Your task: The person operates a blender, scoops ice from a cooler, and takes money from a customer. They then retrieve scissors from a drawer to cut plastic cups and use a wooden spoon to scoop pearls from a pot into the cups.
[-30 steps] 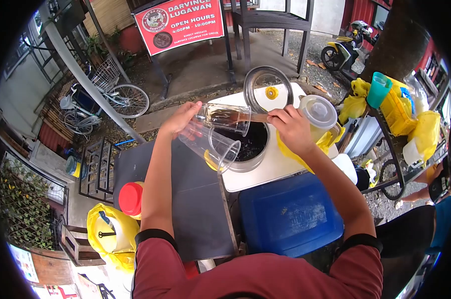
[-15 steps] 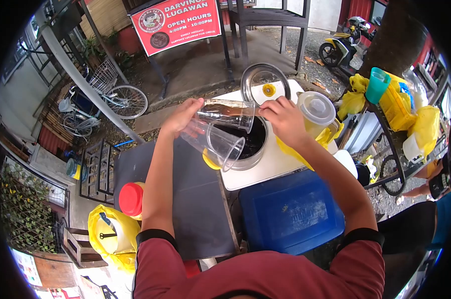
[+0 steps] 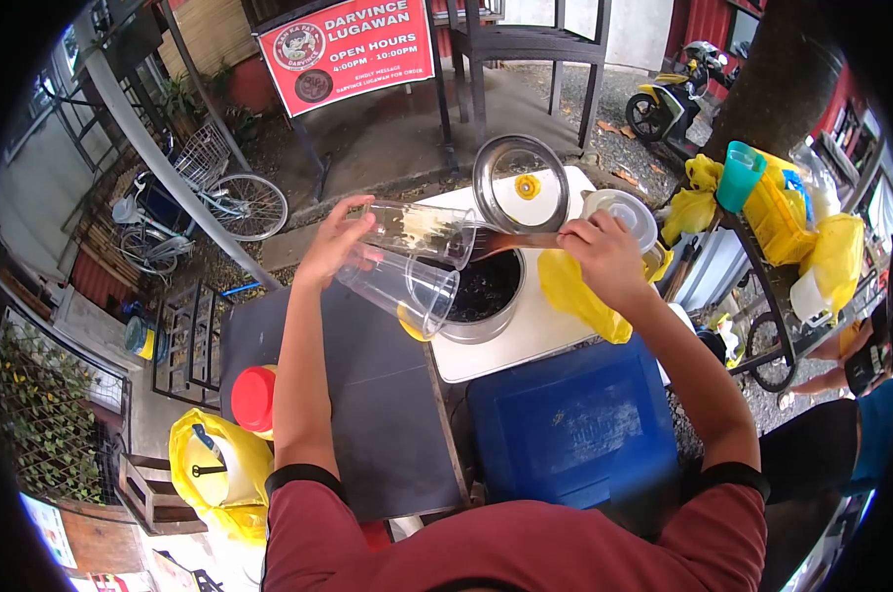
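My left hand (image 3: 337, 242) is closed around the bases of two clear plastic cups, which tilt with their mouths to the right. The upper cup (image 3: 417, 229) shows a pale patch through its wall. Below it, the lower cup (image 3: 402, 289) overlaps the rim of a metal pot (image 3: 505, 321). Dark contents (image 3: 486, 286) with a glossy surface fill the pot. In my right hand (image 3: 604, 257) is a brown-handled spoon (image 3: 525, 240), held level over the pot. The spoon's far end lies at the upper cup's mouth.
A metal lid (image 3: 521, 187) lies behind the pot on the white tabletop (image 3: 456, 365). To the right are a lidded plastic container (image 3: 629, 217) and yellow plastic (image 3: 589, 296). A blue bin (image 3: 574, 424) stands nearest me; a red-lidded jar (image 3: 254, 398) is at left.
My right hand has moved right, away from the cups' mouths, and the spoon now shows between hand and cup. My left hand and both cups have shifted slightly left.
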The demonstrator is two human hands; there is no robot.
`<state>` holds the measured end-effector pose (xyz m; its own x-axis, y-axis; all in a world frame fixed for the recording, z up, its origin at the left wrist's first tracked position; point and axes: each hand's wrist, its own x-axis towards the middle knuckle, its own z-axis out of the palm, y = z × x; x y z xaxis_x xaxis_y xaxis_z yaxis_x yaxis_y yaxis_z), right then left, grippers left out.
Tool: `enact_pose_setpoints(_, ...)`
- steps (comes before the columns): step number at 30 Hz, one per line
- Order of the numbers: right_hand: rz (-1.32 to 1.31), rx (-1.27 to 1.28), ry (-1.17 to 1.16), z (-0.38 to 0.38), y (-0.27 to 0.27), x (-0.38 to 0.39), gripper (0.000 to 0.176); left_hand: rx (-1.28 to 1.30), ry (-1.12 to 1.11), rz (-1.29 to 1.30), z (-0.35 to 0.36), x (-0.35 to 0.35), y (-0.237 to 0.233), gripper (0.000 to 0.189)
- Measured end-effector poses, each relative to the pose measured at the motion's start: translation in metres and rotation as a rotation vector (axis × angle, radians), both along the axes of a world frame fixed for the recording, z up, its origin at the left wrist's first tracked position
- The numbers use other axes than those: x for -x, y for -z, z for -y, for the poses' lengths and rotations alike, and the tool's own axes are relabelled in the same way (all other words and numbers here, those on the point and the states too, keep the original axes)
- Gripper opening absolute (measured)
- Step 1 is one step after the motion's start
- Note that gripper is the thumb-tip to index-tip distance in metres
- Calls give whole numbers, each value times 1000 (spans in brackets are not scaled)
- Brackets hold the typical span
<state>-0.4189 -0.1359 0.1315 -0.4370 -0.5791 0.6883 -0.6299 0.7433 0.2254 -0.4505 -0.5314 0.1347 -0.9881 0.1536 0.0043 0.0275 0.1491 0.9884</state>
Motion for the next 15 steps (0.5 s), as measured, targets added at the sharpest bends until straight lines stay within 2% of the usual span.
enact_pose_setpoints(5, 24, 100, 30, 1, -5, -6, 15, -101, 97, -37, 5, -2, 8, 54)
enact_pose_setpoints(8, 90, 6, 78, -7, 1, -7, 18, -198, 128, -75, 9, -4, 12, 58)
enact_pose_setpoints(15, 466, 128, 118, -13, -7, -2, 9, -380, 132, -135, 27, -8, 38, 62)
